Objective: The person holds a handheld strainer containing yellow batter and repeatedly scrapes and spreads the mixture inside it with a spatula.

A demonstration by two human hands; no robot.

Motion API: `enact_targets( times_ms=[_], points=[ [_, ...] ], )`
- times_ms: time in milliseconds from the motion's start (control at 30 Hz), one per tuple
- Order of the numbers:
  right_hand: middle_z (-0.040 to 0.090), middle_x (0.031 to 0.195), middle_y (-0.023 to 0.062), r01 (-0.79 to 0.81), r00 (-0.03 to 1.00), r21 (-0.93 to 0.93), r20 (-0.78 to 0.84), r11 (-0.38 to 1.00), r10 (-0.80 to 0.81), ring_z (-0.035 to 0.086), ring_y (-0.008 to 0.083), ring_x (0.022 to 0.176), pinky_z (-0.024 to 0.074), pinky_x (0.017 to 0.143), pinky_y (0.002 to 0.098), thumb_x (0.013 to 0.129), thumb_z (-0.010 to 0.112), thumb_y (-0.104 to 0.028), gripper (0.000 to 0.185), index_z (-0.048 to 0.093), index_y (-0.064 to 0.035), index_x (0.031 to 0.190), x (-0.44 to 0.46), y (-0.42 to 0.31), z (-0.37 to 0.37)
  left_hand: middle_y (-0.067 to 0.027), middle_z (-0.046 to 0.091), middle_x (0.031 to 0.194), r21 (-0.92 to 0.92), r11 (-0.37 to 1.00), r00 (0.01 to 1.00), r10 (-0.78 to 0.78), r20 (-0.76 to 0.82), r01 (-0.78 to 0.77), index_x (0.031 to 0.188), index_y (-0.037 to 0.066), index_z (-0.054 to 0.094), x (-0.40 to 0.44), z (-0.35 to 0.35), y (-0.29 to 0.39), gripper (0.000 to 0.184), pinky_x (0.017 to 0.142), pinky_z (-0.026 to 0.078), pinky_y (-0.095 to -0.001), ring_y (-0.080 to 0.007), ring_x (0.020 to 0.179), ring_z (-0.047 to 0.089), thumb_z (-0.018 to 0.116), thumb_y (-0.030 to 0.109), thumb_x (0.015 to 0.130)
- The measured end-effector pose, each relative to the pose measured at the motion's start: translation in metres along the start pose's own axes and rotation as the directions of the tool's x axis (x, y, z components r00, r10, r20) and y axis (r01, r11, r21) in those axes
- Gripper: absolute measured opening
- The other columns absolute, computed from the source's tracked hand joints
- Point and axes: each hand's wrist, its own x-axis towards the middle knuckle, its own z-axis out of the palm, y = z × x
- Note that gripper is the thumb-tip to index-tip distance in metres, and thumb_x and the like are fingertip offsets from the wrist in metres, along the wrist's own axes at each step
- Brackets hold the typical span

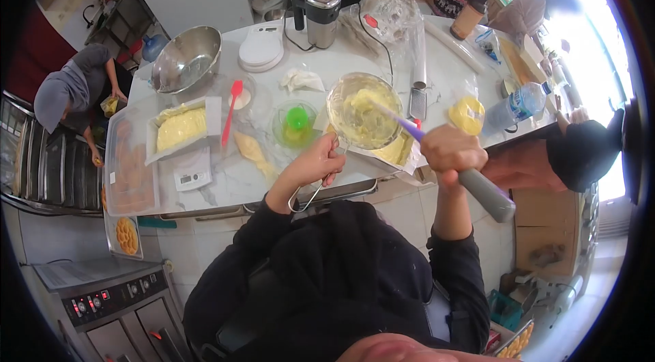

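Note:
A round bowl (336,116) with yellow batter (361,104) inside is tilted over a paper-lined tin (408,174) that also holds yellow batter. My left hand (315,161) is closed around the bowl's thin wire handle (315,195), whose looped end sticks out below my fingers. In my right fist (453,152) is a spatula with a purple and grey handle (483,193); its pale blade reaches into the batter. Left of the bowl stands a clear bowl with a green cup (297,117), and a piping bag (254,150) lies nearby.
Around the table (273,62) stand a steel bowl (187,62), a lined tin of batter (181,131), a red spatula (232,113), scales (261,47), a mixer (321,17), a grater (418,103) and a water bottle (516,108). People work at left and right.

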Motion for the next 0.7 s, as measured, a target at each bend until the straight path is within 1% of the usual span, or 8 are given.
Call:
enact_targets(
  times_ms=[67,200,233,367,433,533,633,700],
  points=[
    [0.033,0.039,0.0021,0.056,0.998,-0.148,0.019,0.987,-0.053,0.031,0.0149,0.029,0.0259,0.031,0.0263,0.082,0.053,-0.027,0.044,0.037,-0.0030,0.049,-0.004,0.019,0.006,-0.0060,0.044,0.055,0.008,0.999,0.999,0.033,0.005,-0.033,0.085,0.000,0.030,-0.003,0.004,0.006,0.021,0.032,0.034,-0.0226,-0.0094,0.036,0.044,0.048,0.003,0.075],
    [0.033,0.039,0.0028,-0.070,0.992,0.087,0.107,0.994,0.061,0.031,0.0160,0.029,0.0223,0.032,0.0274,0.080,0.056,-0.024,0.041,0.039,-0.0022,0.049,-0.011,0.010,0.029,-0.0046,0.044,0.056,0.002,0.999,0.999,0.043,-0.029,-0.042,0.091,-0.002,0.032,-0.003,-0.002,0.002,0.022,0.032,0.034,-0.0219,-0.0094,0.036,0.044,0.047,0.003,0.075],
    [0.033,0.039,0.0032,-0.086,0.989,0.234,0.135,0.968,0.056,0.030,0.0162,0.029,0.0204,0.032,0.0275,0.080,0.057,-0.023,0.041,0.039,-0.0020,0.050,-0.009,0.001,0.031,-0.0042,0.044,0.056,-0.002,0.999,0.999,0.047,-0.015,-0.047,0.095,-0.002,0.032,-0.002,-0.003,0.002,0.025,0.032,0.035,-0.0217,-0.0095,0.036,0.045,0.047,0.003,0.075],
    [0.033,0.038,0.0014,-0.014,0.982,0.114,0.188,0.993,-0.007,0.030,0.0143,0.029,0.0223,0.031,0.0258,0.079,0.057,-0.026,0.042,0.038,-0.0032,0.050,-0.008,-0.003,0.033,-0.0031,0.046,0.056,0.007,0.997,0.997,0.072,0.009,-0.072,0.112,-0.001,0.031,-0.005,0.005,0.004,0.040,0.032,0.036,-0.0217,-0.0101,0.037,0.046,0.045,0.003,0.075],
    [0.034,0.039,0.0007,0.018,0.991,0.004,0.130,1.000,-0.018,0.031,0.0131,0.029,0.0236,0.031,0.0249,0.079,0.057,-0.027,0.042,0.038,-0.0037,0.050,-0.017,0.010,0.035,-0.0037,0.044,0.056,-0.017,0.993,0.993,0.120,-0.021,-0.120,0.096,0.001,0.035,-0.010,0.014,0.010,0.026,0.035,0.035,-0.0221,-0.0097,0.039,0.044,0.047,0.004,0.074],
    [0.035,0.039,0.0005,0.045,0.995,0.065,0.090,0.997,-0.051,0.032,0.0118,0.029,0.0248,0.031,0.0240,0.079,0.057,-0.027,0.042,0.039,-0.0033,0.050,-0.023,0.017,0.045,-0.0033,0.044,0.055,-0.030,0.994,0.995,0.103,0.002,-0.103,0.097,0.000,0.035,-0.003,0.011,0.002,0.026,0.035,0.036,-0.0218,-0.0098,0.039,0.045,0.046,0.004,0.074],
    [0.034,0.039,0.0002,-0.001,0.958,0.198,0.281,0.980,-0.056,0.033,0.0131,0.030,0.0240,0.031,0.0243,0.077,0.060,-0.025,0.041,0.040,-0.0031,0.049,-0.013,0.002,0.046,-0.0031,0.044,0.054,-0.024,0.995,0.995,0.100,-0.002,-0.100,0.096,-0.001,0.034,0.001,0.004,-0.001,0.025,0.035,0.036,-0.0211,-0.0099,0.039,0.046,0.045,0.003,0.074],
    [0.034,0.039,0.0002,-0.047,0.923,0.193,0.384,0.980,-0.031,0.034,0.0131,0.030,0.0243,0.032,0.0242,0.076,0.061,-0.025,0.040,0.041,-0.0030,0.049,-0.016,-0.001,0.036,-0.0033,0.044,0.053,-0.066,0.990,0.992,0.122,0.012,-0.121,0.093,-0.003,0.034,0.001,0.006,-0.002,0.023,0.034,0.036,-0.0212,-0.0102,0.039,0.046,0.045,0.003,0.074]
  ],
)
